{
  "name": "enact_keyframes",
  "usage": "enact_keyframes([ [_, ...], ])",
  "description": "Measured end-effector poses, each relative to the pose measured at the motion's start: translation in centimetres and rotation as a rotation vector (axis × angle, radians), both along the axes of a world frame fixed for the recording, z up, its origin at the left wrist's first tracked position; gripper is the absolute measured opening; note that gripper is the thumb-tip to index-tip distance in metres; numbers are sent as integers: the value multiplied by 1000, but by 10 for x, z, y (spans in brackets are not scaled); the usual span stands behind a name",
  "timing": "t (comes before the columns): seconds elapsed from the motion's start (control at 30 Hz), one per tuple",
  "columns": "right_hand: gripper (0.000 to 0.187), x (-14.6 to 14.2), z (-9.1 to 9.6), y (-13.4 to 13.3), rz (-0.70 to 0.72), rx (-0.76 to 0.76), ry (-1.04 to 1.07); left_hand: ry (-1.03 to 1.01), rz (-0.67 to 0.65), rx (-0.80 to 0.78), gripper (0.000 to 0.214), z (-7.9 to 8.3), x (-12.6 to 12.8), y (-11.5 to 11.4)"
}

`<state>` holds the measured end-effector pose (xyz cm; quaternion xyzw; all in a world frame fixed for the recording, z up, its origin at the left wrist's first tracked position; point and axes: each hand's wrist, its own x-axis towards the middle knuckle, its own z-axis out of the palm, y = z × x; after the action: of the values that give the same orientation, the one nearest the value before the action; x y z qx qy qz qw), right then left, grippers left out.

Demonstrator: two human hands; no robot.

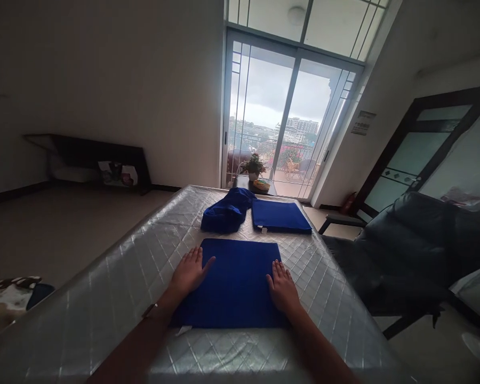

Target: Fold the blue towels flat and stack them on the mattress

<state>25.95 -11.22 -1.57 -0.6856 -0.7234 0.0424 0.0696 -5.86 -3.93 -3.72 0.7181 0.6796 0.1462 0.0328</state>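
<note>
A flat, square blue cushion (236, 288) lies in front of me, with a small white tag at its near left corner. My left hand (190, 271) rests flat along its left edge, fingers stretched out and thumb apart. On the opposite edge, my right hand (283, 287) lies with fingers extended. Neither hand grips anything. Farther back is a second flat blue cushion (280, 215), also with a white tag. Left of it sits a crumpled heap of blue fabric (226, 211).
Silver quilted covering (136, 277) spreads over the table under the cushions. A potted plant (254, 165) stands beyond its far end, before a sliding glass door (264, 117). To the right is a black armchair (408, 256). A dark low bench (100, 154) stands by the left wall.
</note>
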Motion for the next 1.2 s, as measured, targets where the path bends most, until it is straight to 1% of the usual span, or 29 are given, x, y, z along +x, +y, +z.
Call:
enact_keyframes([
  [0.07, 61, 0, 0, 0, 0, 7, 9, 16, -12, 26, 86, 6, 5, -5],
  [0.1, 61, 0, -1, 0, 0, 11, 13, 15, -50, 38, 85, 8, 11, -9],
  [0.17, 61, 0, -2, 0, 0, 13, 19, -7, -187, 36, 81, 11, 35, -21],
  [0.23, 61, 0, -4, 1, -1, 10, 20, -39, -365, 7, 76, 11, 69, -35],
  [0.3, 61, 2, -6, 3, 0, 3, 10, -53, -532, -3, 73, 10, 109, -47],
  [0.37, 59, 4, -9, 4, 21, 4, -18, -75, -644, 23, 72, 10, 148, -53],
  [0.4, 59, 5, -11, 4, 36, 4, -39, -89, -676, 42, 71, 10, 165, -54],
  [0.47, 59, 7, -15, 5, 69, 1, -83, -117, -692, 58, 70, 12, 192, -51],
  [0.5, 60, 8, -16, 5, 82, -3, -99, -129, -679, 50, 70, 13, 201, -49],
  [0.57, 62, 9, -17, 5, 93, -6, -112, -146, -645, 9, 70, 12, 209, -45],
  [0.63, 60, 8, -16, 4, 96, 1, -100, -154, -624, -27, 71, 10, 204, -43],
  [0.73, 57, 6, -12, 4, 64, 8, -58, -147, -594, -22, 72, 4, 182, -44],
  [0.87, 60, 2, -7, 4, 15, -7, 5, -114, -522, -20, 71, 0, 143, -45],
  [1.1, 60, 1, -3, 2, 3, -8, 17, -12, -340, -79, 78, 8, 65, -53],
  [1.2, 60, 1, -3, 2, 4, 0, 13, 33, -265, -91, 80, 8, 33, -58],
])
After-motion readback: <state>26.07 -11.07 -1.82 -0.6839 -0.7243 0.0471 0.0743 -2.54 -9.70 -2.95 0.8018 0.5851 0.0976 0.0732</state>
